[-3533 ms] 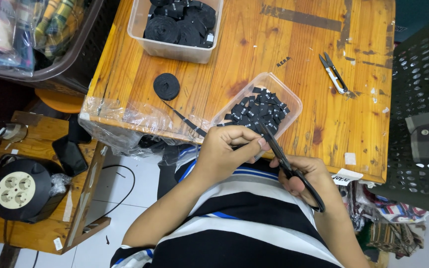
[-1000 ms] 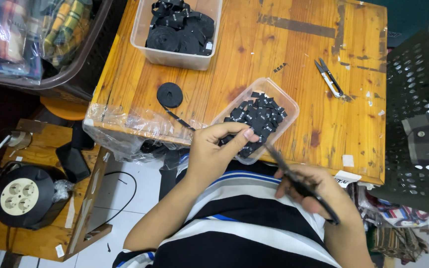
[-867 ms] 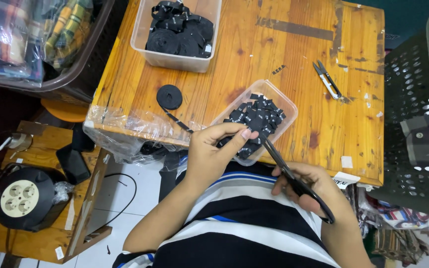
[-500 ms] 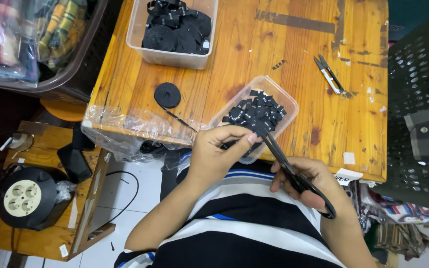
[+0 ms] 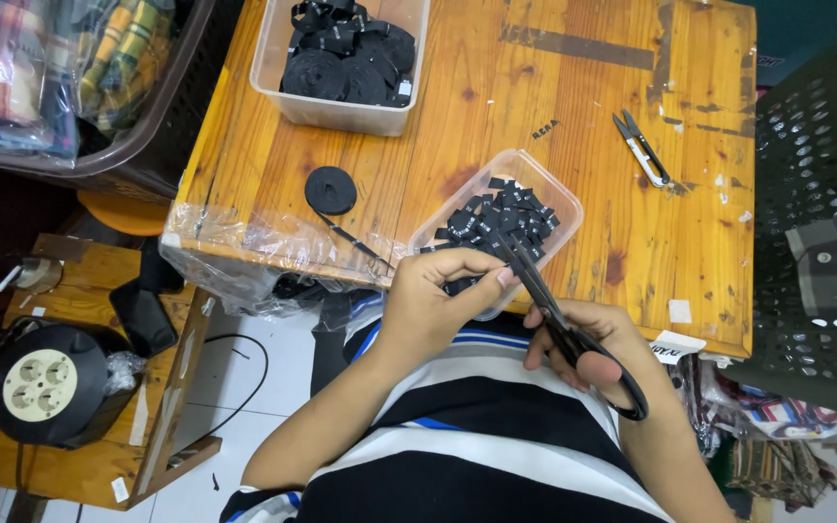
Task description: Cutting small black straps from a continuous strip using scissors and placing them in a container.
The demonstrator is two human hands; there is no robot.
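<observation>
My right hand (image 5: 593,344) grips black scissors (image 5: 559,324) by the handles, blades pointing up-left over a clear plastic tub (image 5: 559,199) full of small black cut pieces (image 5: 501,218). My left hand (image 5: 433,300) pinches a thin black ribbon strip (image 5: 351,242) right at the scissor blades, at the near edge of the wooden table (image 5: 583,116). The strip runs back to a small black ribbon roll (image 5: 329,189) lying flat on the table.
A larger clear tub (image 5: 273,77) holding black ribbon rolls stands at the table's far left. Small thread snips (image 5: 641,147) lie at the right. A dark perforated basket (image 5: 816,203) is on the right, a cable reel (image 5: 46,383) on a low wooden stool at the left.
The scissors have swung between my hands and their blades now meet the strip at my left fingertips. My left hand stays by the small tub.
</observation>
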